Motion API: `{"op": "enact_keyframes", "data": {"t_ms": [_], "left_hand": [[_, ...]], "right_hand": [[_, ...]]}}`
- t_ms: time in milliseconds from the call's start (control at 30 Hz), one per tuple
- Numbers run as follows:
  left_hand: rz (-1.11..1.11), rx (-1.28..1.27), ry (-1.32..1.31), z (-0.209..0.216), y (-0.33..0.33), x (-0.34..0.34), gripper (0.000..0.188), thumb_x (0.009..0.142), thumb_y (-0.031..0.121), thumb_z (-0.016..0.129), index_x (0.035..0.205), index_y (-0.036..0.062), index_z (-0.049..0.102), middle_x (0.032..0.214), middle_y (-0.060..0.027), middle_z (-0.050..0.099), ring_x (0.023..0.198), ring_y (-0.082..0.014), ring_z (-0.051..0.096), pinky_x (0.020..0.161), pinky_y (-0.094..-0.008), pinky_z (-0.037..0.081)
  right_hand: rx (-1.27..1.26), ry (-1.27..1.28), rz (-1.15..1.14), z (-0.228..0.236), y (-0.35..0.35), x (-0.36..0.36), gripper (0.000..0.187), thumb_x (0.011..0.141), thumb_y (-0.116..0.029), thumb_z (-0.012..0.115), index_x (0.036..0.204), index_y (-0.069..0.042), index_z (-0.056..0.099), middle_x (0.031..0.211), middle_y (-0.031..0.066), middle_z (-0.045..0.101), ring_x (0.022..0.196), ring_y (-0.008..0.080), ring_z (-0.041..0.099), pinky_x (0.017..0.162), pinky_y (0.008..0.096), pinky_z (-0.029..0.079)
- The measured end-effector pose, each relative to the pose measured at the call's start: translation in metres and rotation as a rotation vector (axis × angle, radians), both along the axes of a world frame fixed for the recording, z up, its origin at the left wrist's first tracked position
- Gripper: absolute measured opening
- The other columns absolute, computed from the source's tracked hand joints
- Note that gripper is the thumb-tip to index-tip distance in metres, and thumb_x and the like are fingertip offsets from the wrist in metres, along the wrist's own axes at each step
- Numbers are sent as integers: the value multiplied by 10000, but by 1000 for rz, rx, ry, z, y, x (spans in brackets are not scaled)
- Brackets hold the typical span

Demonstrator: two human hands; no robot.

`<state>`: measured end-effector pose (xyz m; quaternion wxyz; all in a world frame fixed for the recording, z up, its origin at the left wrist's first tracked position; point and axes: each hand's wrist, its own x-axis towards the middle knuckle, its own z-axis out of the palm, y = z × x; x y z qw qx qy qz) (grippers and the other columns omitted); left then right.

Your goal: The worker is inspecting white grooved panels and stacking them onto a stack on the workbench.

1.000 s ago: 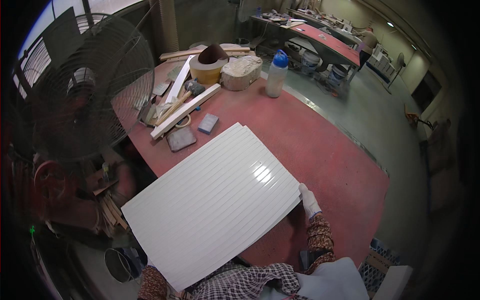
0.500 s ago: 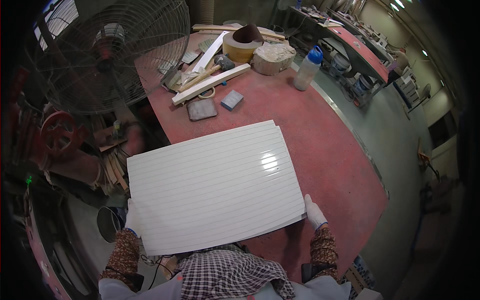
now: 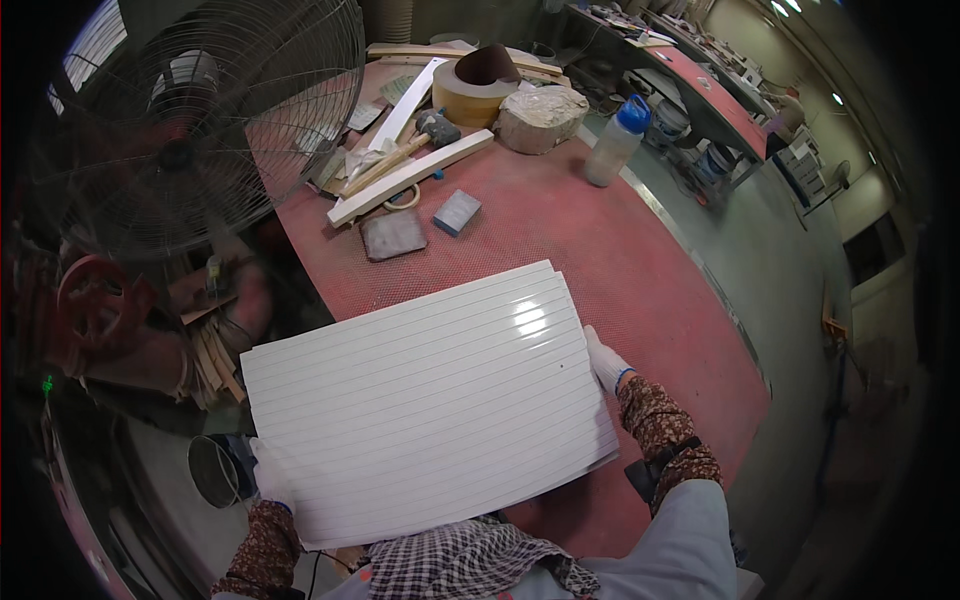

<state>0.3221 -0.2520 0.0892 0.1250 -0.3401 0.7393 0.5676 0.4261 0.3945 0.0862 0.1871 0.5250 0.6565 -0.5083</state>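
A small stack of glossy white panels (image 3: 430, 400) with thin parallel lines lies in front of me, partly over the table. The sheets are slightly out of line at the right and lower edges. My left hand (image 3: 270, 474), in a white glove, grips the left edge near its lower corner, with some fingers out of sight. On the right edge, about halfway up, my right hand (image 3: 606, 362) holds the stack; its glove is white too and its fingertips are partly hidden.
On the red table (image 3: 680, 330) are a sanding block (image 3: 457, 213), a grey pad (image 3: 394, 236), a mallet (image 3: 437, 128), white strips (image 3: 410, 178), tape rolls (image 3: 476, 98) and a bottle (image 3: 617, 142). A large fan (image 3: 180, 150) stands left, above a red handwheel (image 3: 105, 303). A bucket (image 3: 214, 471) sits lower left.
My right hand has moved up along the panels' right edge. The stack and my left hand sit a little lower in view, and the table's things have shifted slightly left.
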Motion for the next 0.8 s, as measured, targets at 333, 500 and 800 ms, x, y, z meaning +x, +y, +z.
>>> {"op": "enact_keyframes", "data": {"t_ms": [333,500,800], "left_hand": [[98,53,13,14,20,14,917,994,754,374,1456,-26,511,1419,-146,592,1251,-280,581,1060,-394,468],[49,426,-71,25,14,9,804,1033,693,332,1534,73,438,1516,-96,521,1349,-306,506,1117,-448,434],[-478,846,-375,62,85,-81,702,1071,597,337,1526,73,447,1498,-95,534,1340,-293,518,1138,-453,419]], "right_hand": [[-520,387,-220,-51,33,-13,827,1046,-647,353,1516,26,444,1538,206,497,1382,329,502,1155,392,387],[-562,414,-227,-26,21,-15,806,1055,-633,339,1528,12,431,1553,196,481,1391,324,489,1159,394,384],[-540,492,-272,-18,6,-21,773,1070,-611,316,1547,-10,410,1576,180,456,1404,316,469,1164,397,377]]}}
